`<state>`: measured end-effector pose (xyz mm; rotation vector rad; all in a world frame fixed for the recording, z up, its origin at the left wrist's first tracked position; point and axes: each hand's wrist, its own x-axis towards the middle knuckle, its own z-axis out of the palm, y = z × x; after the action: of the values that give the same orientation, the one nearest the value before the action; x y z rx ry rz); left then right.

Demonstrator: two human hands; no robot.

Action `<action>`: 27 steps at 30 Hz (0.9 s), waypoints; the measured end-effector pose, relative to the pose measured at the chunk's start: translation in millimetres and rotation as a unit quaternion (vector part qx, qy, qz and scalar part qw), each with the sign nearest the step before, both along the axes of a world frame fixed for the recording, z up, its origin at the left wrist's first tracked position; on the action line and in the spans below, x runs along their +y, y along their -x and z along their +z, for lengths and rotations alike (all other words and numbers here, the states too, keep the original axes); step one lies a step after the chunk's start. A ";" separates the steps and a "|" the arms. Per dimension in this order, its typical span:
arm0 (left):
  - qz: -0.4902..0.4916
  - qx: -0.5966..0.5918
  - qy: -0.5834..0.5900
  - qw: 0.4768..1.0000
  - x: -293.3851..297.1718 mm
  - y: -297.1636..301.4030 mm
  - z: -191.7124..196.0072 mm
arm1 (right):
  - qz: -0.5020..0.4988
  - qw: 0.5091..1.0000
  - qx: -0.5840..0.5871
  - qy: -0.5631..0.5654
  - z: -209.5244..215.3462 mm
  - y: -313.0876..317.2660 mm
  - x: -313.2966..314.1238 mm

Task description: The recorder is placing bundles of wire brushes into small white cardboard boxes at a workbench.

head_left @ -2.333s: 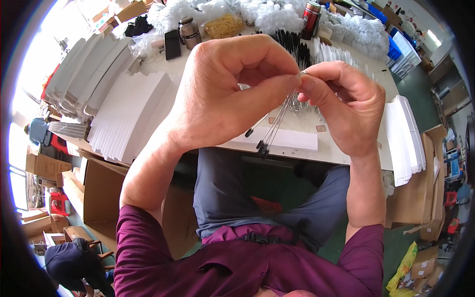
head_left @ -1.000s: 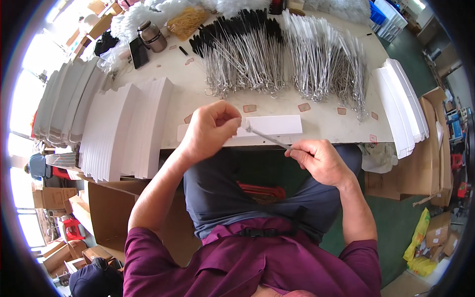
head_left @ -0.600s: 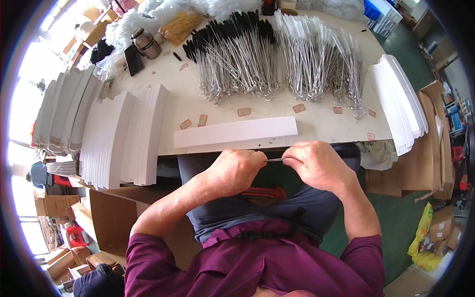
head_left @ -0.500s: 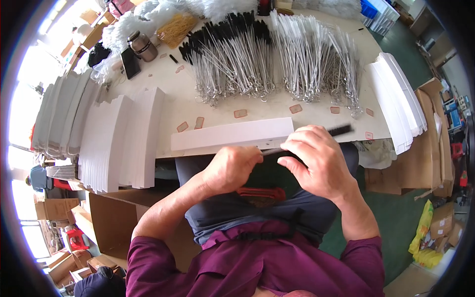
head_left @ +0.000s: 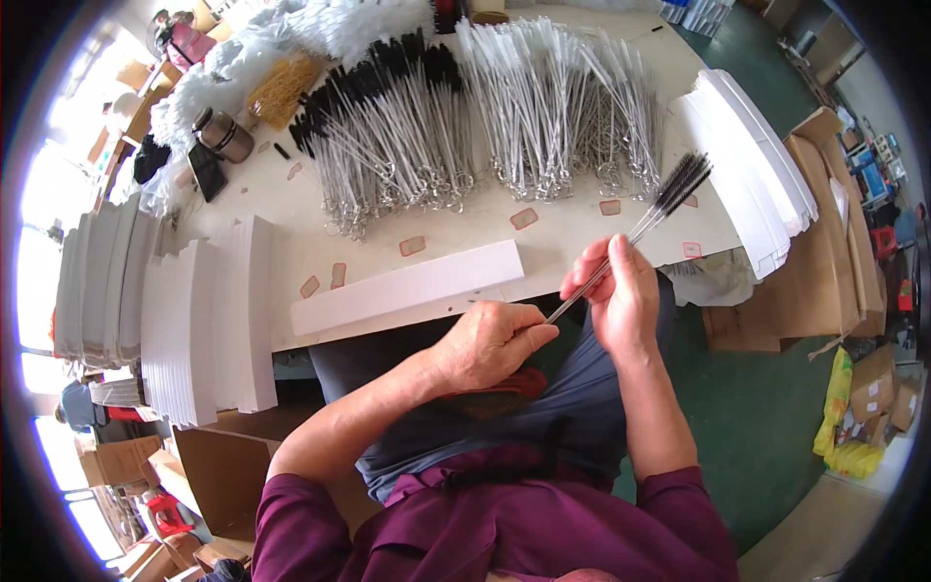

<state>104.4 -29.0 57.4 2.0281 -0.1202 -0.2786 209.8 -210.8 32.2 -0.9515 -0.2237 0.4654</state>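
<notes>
Your left hand [head_left: 490, 344] is closed in a fist, thumb against the fingers, pinching the lower ends of a small bundle of black-bristled brushes [head_left: 686, 182]. The stems slant up and away past your right hand [head_left: 621, 296], whose fingers curl loosely beside them with the thumb pointing up; you cannot tell from here whether it presses on them. The bristle heads fan out just beyond your right hand, clear of the surface [head_left: 364, 267]. The step in hand looks like steadying and evening this bundle, and the next move likely calls for a firm left pinch while the right hand draws the stems together, without crushing the bristles. Just beyond your left hand lies a long white box [head_left: 407, 288], apart from the bundle. Farther ahead of your hands, black-tipped brushes [head_left: 388, 126] lie in a heap, with white-tipped brushes [head_left: 553, 107] to their right. Well to the left of your hands stand white cartons [head_left: 184, 320]; beyond your right hand, more flat white pieces [head_left: 752, 165] lie at the edge.
</notes>
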 end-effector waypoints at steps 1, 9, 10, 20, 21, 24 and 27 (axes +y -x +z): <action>-0.008 0.000 0.001 1.000 -1.5 -6.7 -0.7 | -0.043 0.999 0.010 0.004 -3.7 -11.1 -3.6; 0.080 -0.097 -0.073 0.989 9.0 -72.4 17.7 | -0.177 0.972 0.059 0.143 -19.4 -104.4 -71.1; 0.080 -0.078 -0.066 0.992 8.2 -79.1 19.3 | -0.165 0.969 0.049 0.178 -16.8 -115.4 -77.8; 0.014 -0.057 -0.057 0.997 -20.6 -113.1 7.7 | -0.135 0.826 -0.176 0.518 -17.2 -156.4 -84.4; 0.012 -0.066 -0.056 0.996 -21.0 -115.0 4.8 | -0.157 0.819 -0.177 0.523 -16.9 -156.8 -84.6; 0.009 -0.068 -0.050 0.996 -21.7 -121.4 0.9 | -0.152 0.826 -0.191 0.508 -19.9 -163.9 -94.5; 0.015 -0.063 -0.045 0.997 -20.3 -128.8 3.2 | -0.061 0.930 -0.015 0.361 8.9 -154.0 -94.8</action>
<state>233.1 -49.3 60.6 2.1360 -0.1573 -0.1386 363.8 -305.7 41.1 -1.6855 -0.0090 0.4219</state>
